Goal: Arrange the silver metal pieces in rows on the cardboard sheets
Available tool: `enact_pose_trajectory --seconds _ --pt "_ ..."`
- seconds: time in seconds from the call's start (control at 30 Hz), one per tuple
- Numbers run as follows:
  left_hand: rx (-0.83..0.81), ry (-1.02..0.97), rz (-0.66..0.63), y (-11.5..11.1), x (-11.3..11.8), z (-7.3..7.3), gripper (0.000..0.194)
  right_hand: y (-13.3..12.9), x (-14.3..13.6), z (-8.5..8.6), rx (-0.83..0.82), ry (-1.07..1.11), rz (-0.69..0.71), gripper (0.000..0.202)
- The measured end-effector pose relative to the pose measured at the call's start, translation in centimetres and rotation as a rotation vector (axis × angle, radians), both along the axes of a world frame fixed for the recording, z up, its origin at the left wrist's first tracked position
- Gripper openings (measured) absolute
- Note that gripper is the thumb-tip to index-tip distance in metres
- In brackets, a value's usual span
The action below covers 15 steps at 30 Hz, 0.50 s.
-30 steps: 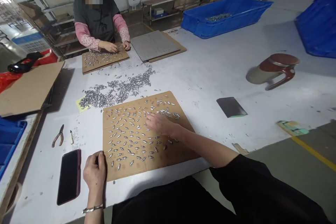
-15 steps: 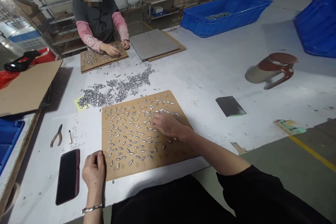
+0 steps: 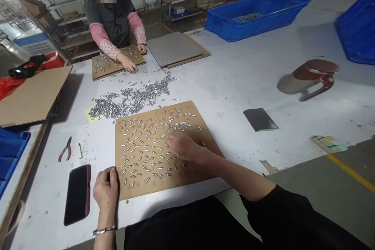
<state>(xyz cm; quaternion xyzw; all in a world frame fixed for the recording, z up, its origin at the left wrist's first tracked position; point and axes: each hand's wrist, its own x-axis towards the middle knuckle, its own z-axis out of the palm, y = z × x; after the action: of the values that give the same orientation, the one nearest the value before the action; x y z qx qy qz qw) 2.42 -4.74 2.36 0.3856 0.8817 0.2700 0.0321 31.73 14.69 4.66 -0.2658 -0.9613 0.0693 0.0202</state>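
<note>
A sheet of brown cardboard [image 3: 131,193] lies before me, dotted with many small pointed silver metal pieces [image 3: 148,180] set apart in loose rows. Over its right half is my right hand [image 3: 182,146], fingers bent down and drawn together, the tips at a small metal piece and partly hidden. My left hand [image 3: 105,188] rests closed against the cardboard's left edge; whatever its curled fingers hold, if anything, is hidden. Beyond the cardboard spreads a heap of the same metal pieces [image 3: 152,91], with a yellow paper [image 3: 88,115] partly under its left end.
Left of me lie a phone [image 3: 76,195], pliers [image 3: 65,150] and a small blade-like tool [image 3: 80,150]. To the right are a dark block [image 3: 260,119] and a lidded mug [image 3: 307,78]. A blue bin [image 3: 249,27] stands behind. Across the table a co-worker [image 3: 115,27] handles similar pieces.
My right hand has shifted slightly down and left over the cardboard. The left hand stays at the edge. The co-worker's hand has moved from their board toward the heap.
</note>
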Motion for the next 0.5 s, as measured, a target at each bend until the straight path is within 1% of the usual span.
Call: enact_pose_trajectory --seconds 0.07,0.17,0.27,0.37,0.5 --pt "-0.005 -0.002 0.002 0.0 0.0 -0.1 0.028 -0.7 0.2 -0.4 0.027 -0.010 -0.005 0.023" --pt "-0.015 -0.007 0.011 0.0 0.0 -0.1 0.028 -1.0 0.6 -0.3 -0.024 -0.017 -0.003 0.020" --pt "-0.022 -0.004 0.018 0.0 0.1 0.0 0.028 0.1 0.4 0.5 -0.079 0.013 -0.044 0.024" --pt "-0.020 0.000 0.017 0.0 0.1 0.1 0.027 1.7 -0.7 1.3 -0.084 0.003 -0.098 0.024" --pt "0.004 -0.001 0.007 0.0 0.1 0.2 0.026 3.0 -2.6 1.5 -0.088 -0.070 -0.095 0.018"
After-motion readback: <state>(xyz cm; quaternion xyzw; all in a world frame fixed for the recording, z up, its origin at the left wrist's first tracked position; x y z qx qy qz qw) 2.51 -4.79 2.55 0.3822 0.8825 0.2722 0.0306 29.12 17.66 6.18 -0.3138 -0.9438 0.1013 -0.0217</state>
